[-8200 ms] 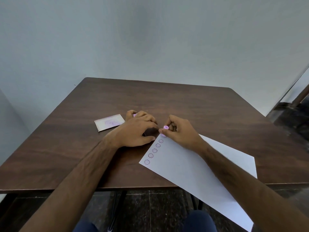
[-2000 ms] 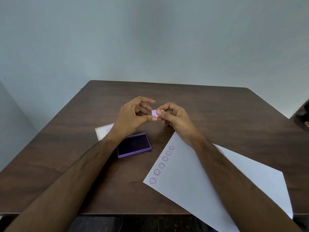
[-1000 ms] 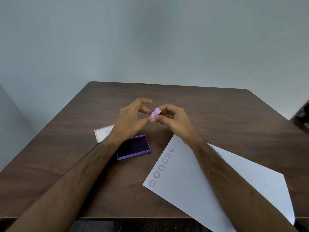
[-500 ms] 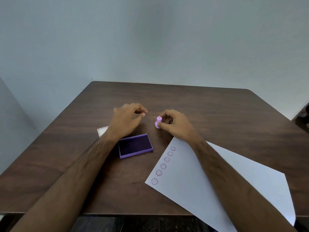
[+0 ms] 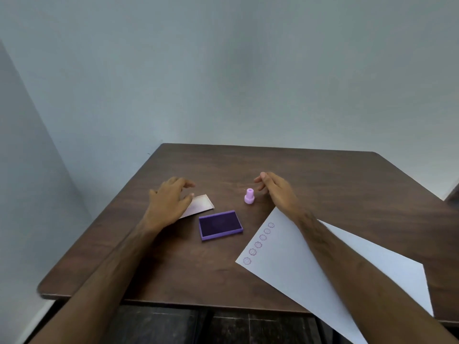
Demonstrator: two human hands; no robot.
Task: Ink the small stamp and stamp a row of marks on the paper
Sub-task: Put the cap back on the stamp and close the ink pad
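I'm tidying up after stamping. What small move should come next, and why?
Probably the left hand picks up the lid under its fingers and closes the open ink pad: six marks line the paper, and the stamp stands released.

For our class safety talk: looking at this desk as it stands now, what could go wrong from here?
1. The ink pad lies open, with the left forearm right beside it; a sleeve or arm could probably pick up ink.
2. The paper overhangs the table edge, so a nudge might slide it off.
3. The small stamp stands loose near the right hand and could tip.
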